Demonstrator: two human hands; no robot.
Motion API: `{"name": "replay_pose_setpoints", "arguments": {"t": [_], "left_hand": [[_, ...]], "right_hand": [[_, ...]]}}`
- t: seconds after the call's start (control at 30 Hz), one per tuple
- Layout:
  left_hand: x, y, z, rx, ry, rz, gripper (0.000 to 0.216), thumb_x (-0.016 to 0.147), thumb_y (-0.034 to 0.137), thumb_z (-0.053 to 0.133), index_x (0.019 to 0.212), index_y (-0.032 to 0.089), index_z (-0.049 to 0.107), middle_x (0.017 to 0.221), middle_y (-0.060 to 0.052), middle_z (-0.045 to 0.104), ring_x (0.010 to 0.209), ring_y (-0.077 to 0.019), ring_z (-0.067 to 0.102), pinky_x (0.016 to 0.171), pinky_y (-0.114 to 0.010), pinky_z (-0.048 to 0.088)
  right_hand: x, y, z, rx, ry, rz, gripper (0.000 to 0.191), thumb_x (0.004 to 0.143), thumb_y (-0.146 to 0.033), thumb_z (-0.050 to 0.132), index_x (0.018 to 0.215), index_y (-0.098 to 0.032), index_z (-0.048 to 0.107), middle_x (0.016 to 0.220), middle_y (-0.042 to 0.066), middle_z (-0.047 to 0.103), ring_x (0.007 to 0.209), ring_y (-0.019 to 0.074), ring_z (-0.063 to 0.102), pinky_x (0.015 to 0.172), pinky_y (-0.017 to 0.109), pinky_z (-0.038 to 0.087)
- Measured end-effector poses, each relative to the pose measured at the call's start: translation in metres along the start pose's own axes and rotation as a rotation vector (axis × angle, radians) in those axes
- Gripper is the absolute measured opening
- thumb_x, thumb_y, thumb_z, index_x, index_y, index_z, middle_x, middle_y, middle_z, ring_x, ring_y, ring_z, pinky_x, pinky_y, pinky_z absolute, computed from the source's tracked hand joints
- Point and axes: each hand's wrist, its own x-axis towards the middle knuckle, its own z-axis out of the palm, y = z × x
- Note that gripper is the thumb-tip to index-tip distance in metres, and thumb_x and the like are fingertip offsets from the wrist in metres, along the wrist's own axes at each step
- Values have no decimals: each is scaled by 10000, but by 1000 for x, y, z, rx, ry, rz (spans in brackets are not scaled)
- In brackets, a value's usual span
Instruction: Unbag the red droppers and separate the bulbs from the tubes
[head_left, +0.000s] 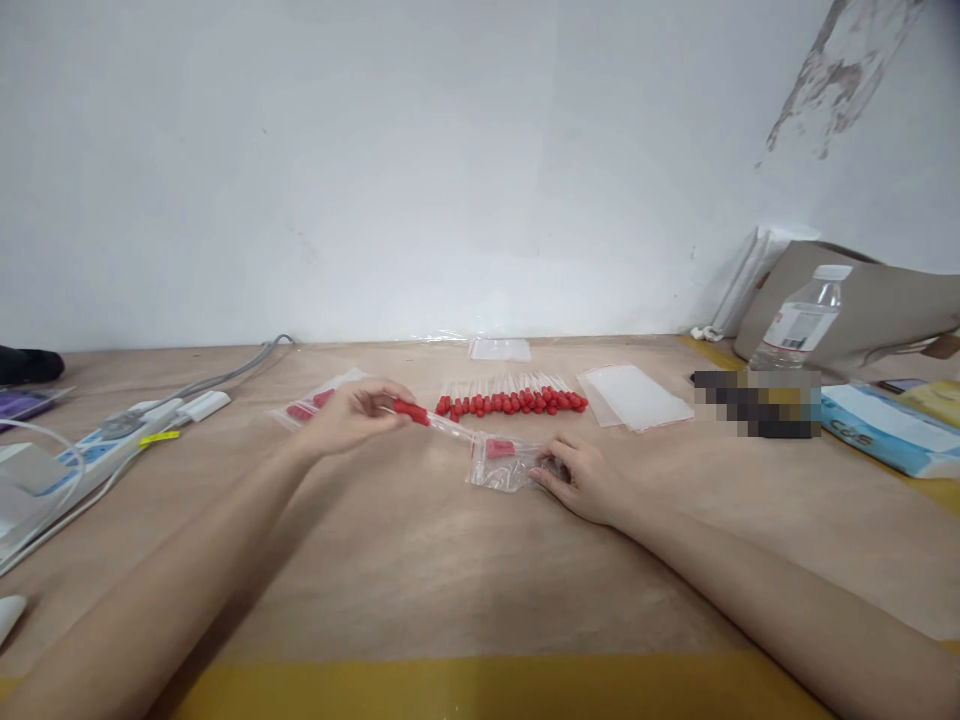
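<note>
My left hand [351,414] pinches a dropper pipette [424,416] with a red bulb by its bulb end, and its clear tip points into a small clear zip bag [504,465]. My right hand [581,478] grips the right edge of that bag on the table; one red-bulbed pipette lies inside it. Behind them a row of several red-bulbed pipettes [514,401] lies on the wooden table [420,570]. A filled bag with red bulbs [315,402] lies behind my left hand.
A stack of empty clear bags [636,396] lies right of the row, with another bag [500,348] by the wall. A water bottle [801,322], cardboard and a blue pack [885,425] are at the right. A power strip with cables [112,440] is at the left.
</note>
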Motion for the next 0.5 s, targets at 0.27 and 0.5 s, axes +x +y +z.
{"name": "replay_pose_setpoints", "arguments": {"t": [0.27,0.5], "left_hand": [[31,-14,15,227,463,80,182,702,253,618,841,135,610,845,-62,643,771,-163,630,676,-280,543],[66,-41,69,820,66,208,179,779,109,458,861,157,610,960,-73,585,837,-161,581,758,-286,476]], "right_hand": [[0,-1,0,-2,-13,3,174,826,-336,483,827,-177,554,794,34,532,645,127,504,610,265,414],[0,-2,-1,9,-33,24,166,826,-329,484,858,-181,551,840,45,532,647,125,505,603,259,419]]}}
